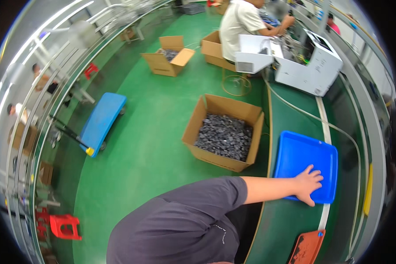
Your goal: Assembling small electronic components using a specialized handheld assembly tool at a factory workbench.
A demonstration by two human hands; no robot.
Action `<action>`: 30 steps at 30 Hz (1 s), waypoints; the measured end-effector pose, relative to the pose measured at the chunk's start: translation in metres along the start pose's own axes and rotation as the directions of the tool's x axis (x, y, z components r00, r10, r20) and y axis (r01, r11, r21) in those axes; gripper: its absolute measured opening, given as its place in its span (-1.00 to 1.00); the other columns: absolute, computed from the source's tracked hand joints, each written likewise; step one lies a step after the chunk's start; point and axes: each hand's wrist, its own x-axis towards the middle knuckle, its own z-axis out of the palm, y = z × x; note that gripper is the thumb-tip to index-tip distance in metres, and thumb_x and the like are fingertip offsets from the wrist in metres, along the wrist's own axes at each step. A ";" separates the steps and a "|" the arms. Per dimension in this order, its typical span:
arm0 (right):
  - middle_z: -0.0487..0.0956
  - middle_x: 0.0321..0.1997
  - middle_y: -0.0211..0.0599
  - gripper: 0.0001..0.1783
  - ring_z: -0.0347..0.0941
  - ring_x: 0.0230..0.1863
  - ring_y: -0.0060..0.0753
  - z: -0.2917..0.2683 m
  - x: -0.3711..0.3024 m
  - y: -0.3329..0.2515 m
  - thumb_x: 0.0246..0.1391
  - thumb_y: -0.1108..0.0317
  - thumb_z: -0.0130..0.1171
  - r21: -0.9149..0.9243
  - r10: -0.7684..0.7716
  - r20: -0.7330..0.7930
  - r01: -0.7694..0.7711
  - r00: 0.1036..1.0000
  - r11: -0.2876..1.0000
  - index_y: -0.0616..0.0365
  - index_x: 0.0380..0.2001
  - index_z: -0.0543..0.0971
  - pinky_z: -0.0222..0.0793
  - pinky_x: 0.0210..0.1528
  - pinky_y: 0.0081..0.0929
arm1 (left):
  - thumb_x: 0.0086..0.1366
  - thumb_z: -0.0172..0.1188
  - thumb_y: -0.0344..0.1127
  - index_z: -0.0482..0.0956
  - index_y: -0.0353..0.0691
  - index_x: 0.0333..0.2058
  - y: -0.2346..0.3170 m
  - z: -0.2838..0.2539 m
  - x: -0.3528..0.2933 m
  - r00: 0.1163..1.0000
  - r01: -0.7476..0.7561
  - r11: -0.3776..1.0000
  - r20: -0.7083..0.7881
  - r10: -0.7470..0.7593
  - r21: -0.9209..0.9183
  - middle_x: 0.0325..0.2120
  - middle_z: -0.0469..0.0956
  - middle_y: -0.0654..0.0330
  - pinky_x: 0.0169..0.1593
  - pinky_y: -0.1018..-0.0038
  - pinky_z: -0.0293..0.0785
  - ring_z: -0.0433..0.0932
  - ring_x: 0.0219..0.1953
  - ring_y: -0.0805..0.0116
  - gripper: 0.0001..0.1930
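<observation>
My left arm reaches right across the green bench, and my left hand (308,185) has its fingers spread, palm down, over a shallow blue plastic tray (295,152). No object shows in the hand. Whether the palm presses on the tray floor or hovers just above it, I cannot tell. Nearer on the same bench lies an orange-red tray (314,242) with dark patches on its surface, partly cut off by the picture's edge. My right hand is out of view.
A cardboard box (193,132) of small dark pieces (224,136) stands on the floor beside the bench (277,229). Farther along, a person (240,26) sits by a white machine (303,70). A cable (295,108) crosses the bench. Leftward are a blue trolley (103,116) and red stool (65,226).
</observation>
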 end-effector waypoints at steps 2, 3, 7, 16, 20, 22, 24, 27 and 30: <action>0.58 -0.13 -0.17 -0.30 0.58 -0.11 -0.16 -0.013 -0.011 -0.009 0.26 0.00 0.25 0.126 0.009 0.043 -0.014 0.999 0.992 -0.12 0.38 0.26 0.68 -0.12 -0.12 | 0.03 0.27 0.36 0.57 -0.28 0.15 -0.001 0.003 -0.006 1.000 0.024 1.000 -0.010 -0.024 -0.011 0.33 0.30 -0.10 0.45 -0.26 -0.23 0.09 0.46 -0.11 -0.11; 0.61 -0.08 -0.17 -0.41 0.60 -0.05 -0.17 -0.020 -0.013 -0.011 0.33 0.03 0.16 0.203 0.019 0.093 -0.037 0.996 0.978 -0.15 0.35 0.33 0.68 -0.07 -0.08 | 0.03 0.27 0.36 0.57 -0.28 0.15 0.001 0.001 -0.007 0.999 0.046 0.999 -0.025 -0.046 0.005 0.33 0.30 -0.10 0.45 -0.26 -0.23 0.09 0.46 -0.11 -0.11; 0.62 -0.11 -0.17 -0.47 0.61 -0.09 -0.17 -0.032 -0.008 -0.004 0.34 0.07 0.15 0.247 0.079 0.107 -0.104 0.991 0.963 -0.12 0.31 0.36 0.69 -0.10 -0.09 | 0.12 0.17 0.36 0.63 -0.24 0.09 0.012 -0.002 -0.012 0.998 0.067 0.995 -0.012 -0.068 -0.074 0.32 0.34 -0.07 0.47 -0.22 -0.27 0.09 0.46 -0.05 -0.20; 0.65 -0.19 -0.20 -0.63 0.64 -0.22 -0.19 -0.002 0.012 -0.010 0.36 0.22 0.11 0.085 0.306 0.130 -0.318 0.943 0.944 -0.04 0.18 0.48 0.70 -0.20 -0.13 | 0.13 0.17 0.36 0.68 -0.21 0.00 0.013 -0.003 -0.010 0.997 0.020 0.996 -0.073 -0.026 -0.089 0.26 0.41 -0.04 0.45 -0.19 -0.18 0.17 0.42 -0.04 -0.25; 0.67 -0.17 -0.16 -0.61 0.67 -0.19 -0.08 0.026 -0.015 -0.034 0.34 0.34 0.13 -0.485 0.160 -0.153 -0.215 0.975 0.848 -0.02 0.21 0.45 0.71 -0.29 -0.21 | 0.07 0.22 0.38 0.68 -0.18 -0.02 0.007 0.006 -0.002 0.987 -0.073 0.997 -0.143 0.071 -0.014 0.20 0.46 -0.02 0.40 -0.23 -0.04 0.26 0.35 -0.01 -0.25; 0.60 -0.24 -0.20 -0.57 0.59 -0.24 -0.18 0.059 -0.007 -0.018 0.27 0.36 0.21 -0.780 0.095 -0.468 -0.461 0.879 0.423 0.05 0.17 0.40 0.61 -0.23 -0.29 | 0.01 0.24 0.44 0.69 -0.12 -0.02 0.010 0.012 0.000 0.987 -0.094 0.995 -0.129 0.099 0.042 0.20 0.48 0.02 0.37 -0.19 0.02 0.29 0.33 0.00 -0.22; 0.48 -0.38 -0.29 -0.44 0.42 -0.34 -0.38 0.104 0.020 0.018 0.11 0.38 0.36 -0.398 -0.468 -0.692 -0.831 0.550 -0.388 0.19 0.08 0.28 0.41 -0.11 -0.46 | 0.01 0.26 0.44 0.69 -0.09 0.00 0.003 0.005 0.000 0.986 -0.086 0.996 -0.144 0.084 -0.009 0.23 0.47 0.03 0.35 -0.24 0.02 0.32 0.33 0.00 -0.22; 0.44 -0.30 -0.32 -0.54 0.40 -0.30 -0.46 0.107 0.042 0.082 0.04 0.55 0.24 -0.472 -0.459 -0.724 -0.855 0.515 -0.215 0.13 0.01 0.35 0.42 -0.13 -0.47 | 0.15 0.15 0.43 0.47 -0.08 0.28 -0.003 -0.006 -0.004 0.981 0.064 0.986 0.172 -0.091 0.155 0.42 0.22 0.01 0.42 -0.33 -0.20 0.06 0.50 0.00 -0.12; 0.39 -0.39 -0.30 -0.72 0.36 -0.35 -0.43 0.111 0.032 0.080 0.12 0.48 0.20 -0.526 -0.445 -0.754 -0.850 0.483 -0.032 0.12 -0.15 0.34 0.38 -0.27 -0.48 | 0.20 0.12 0.41 0.42 -0.09 0.32 0.013 -0.012 0.003 0.964 0.055 0.990 0.252 -0.087 0.128 0.44 0.17 0.00 0.45 -0.33 -0.32 -0.01 0.52 -0.02 -0.13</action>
